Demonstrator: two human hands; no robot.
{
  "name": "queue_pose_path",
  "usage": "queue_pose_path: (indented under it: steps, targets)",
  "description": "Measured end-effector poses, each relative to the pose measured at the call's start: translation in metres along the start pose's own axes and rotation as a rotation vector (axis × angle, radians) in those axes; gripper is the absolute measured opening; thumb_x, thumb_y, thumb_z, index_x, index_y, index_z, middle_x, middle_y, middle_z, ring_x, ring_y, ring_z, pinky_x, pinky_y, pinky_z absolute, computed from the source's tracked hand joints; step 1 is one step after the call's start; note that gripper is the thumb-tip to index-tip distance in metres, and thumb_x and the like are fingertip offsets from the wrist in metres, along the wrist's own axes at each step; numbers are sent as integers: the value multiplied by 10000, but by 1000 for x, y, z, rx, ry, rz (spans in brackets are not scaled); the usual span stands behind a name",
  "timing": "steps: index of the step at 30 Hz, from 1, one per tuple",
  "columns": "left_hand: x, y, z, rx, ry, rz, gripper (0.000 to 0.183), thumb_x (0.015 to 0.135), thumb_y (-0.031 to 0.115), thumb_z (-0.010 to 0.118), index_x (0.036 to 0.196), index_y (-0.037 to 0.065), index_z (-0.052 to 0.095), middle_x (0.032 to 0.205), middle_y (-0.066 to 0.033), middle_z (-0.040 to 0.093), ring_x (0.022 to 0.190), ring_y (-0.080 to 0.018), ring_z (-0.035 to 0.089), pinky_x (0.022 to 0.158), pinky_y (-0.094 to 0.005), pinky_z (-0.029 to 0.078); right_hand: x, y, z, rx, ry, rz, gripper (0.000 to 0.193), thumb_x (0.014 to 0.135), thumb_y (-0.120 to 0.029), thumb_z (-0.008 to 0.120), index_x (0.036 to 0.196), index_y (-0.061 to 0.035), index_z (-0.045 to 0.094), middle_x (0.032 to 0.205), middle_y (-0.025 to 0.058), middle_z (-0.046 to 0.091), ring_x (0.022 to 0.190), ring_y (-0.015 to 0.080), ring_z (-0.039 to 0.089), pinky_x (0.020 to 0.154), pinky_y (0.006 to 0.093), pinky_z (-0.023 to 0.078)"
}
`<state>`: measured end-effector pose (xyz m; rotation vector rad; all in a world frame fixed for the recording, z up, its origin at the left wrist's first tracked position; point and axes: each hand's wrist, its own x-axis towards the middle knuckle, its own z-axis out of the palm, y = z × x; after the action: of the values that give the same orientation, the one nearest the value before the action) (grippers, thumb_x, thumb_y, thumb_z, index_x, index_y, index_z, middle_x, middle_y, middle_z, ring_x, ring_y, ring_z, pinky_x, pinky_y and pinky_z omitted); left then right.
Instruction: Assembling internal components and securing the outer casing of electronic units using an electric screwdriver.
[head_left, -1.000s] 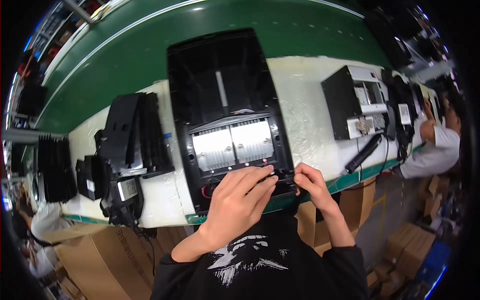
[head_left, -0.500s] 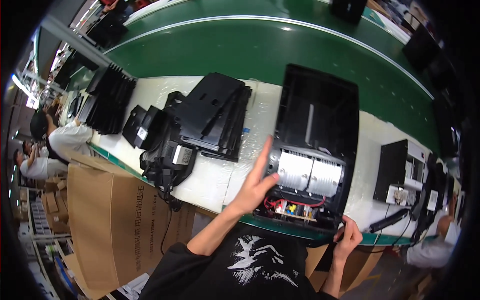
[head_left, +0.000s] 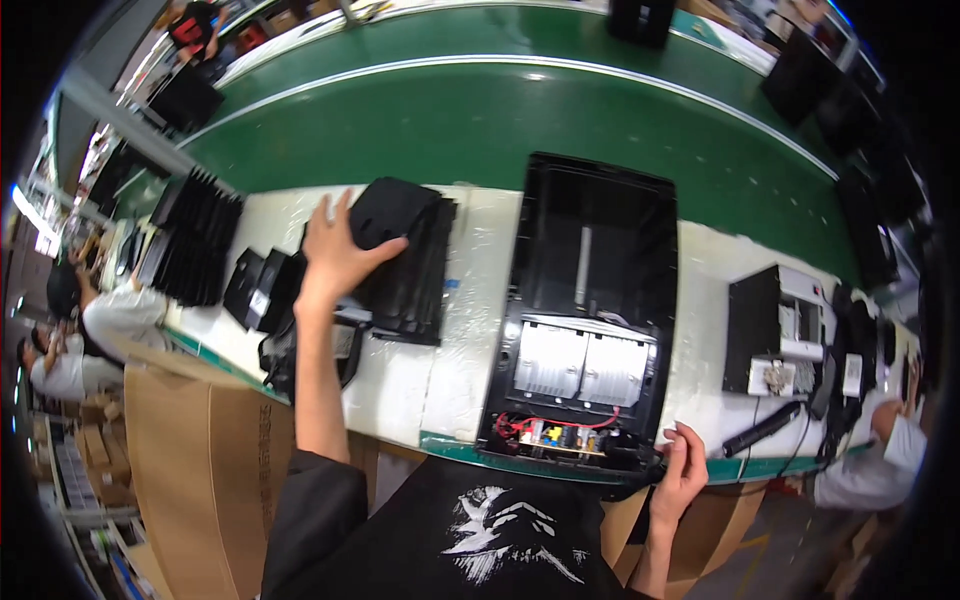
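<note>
My left arm stretches forward, the left hand (head_left: pixel 338 258) spread wide over black panels (head_left: pixel 420 290) left of the black casing (head_left: pixel 555 240); contact I cannot confirm. By the casing's near right corner, my right hand (head_left: pixel 682 482) is half curled, its hold unclear.

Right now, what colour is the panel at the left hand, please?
The panel is black, clearest in the head view.

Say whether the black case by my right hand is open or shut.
Open at the near end: the black case shows red wires and a circuit board.
</note>
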<state>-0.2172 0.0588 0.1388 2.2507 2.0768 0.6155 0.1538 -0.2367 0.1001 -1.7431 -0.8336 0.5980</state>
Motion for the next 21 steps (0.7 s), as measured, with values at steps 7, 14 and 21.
queue_pose_path:
  steps: [7,14,21]
  targets:
    - [14,-2,1,-257,-273,-64,964,600,481,769,1359,25,387,1328,-252,442,1234,-354,439,1033,-400,336,0,-6,-1,-29,69,-26,149,889,-46,549,996,36,611,831,83,653,688,107,598,619,233,477]
    - [-17,55,-40,-459,124,57,820,654,296,773,1332,18,404,1308,-168,439,1189,-291,439,1029,-378,315,10,-30,-5,-130,-13,-255,220,834,-14,568,1046,43,587,870,109,645,711,141,619,652,243,483]
    - [-92,170,-30,-1349,-92,222,1252,523,331,868,1429,37,56,1367,-168,298,1258,-279,335,1027,-410,270,22,-109,51,42,-394,-764,796,631,-155,804,1263,109,399,1134,258,559,1035,347,583,884,367,472]
